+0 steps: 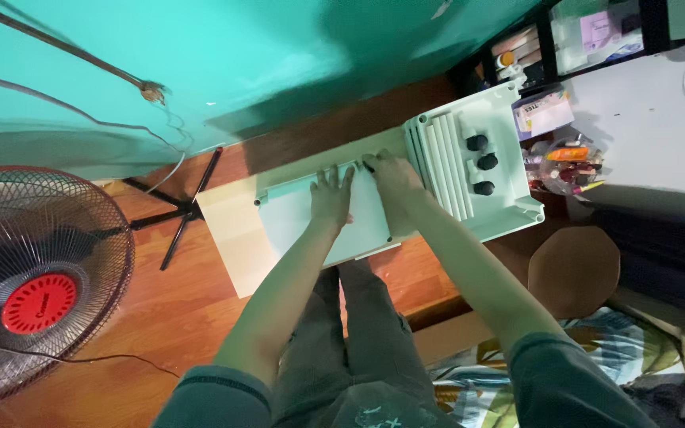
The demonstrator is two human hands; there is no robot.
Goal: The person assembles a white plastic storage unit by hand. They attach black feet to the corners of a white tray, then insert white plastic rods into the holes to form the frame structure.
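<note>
A flat pale cover plate (295, 218) lies on a cream board (235, 238) on the wooden floor. My left hand (331, 196) rests flat on the plate, fingers spread. My right hand (392, 184) is beside it, closed on a thin dark tool (368, 167) whose tip touches the plate's far edge. To the right sits a white finned enclosure (497, 206) with three black round glands (482, 164).
A standing fan (37, 285) with a red hub fills the left. A black tripod base (180, 210) and cables lie by the teal wall (239, 55). A clear bag of small items (564, 162), a white table and shelves are at right; patterned bedding lies lower right.
</note>
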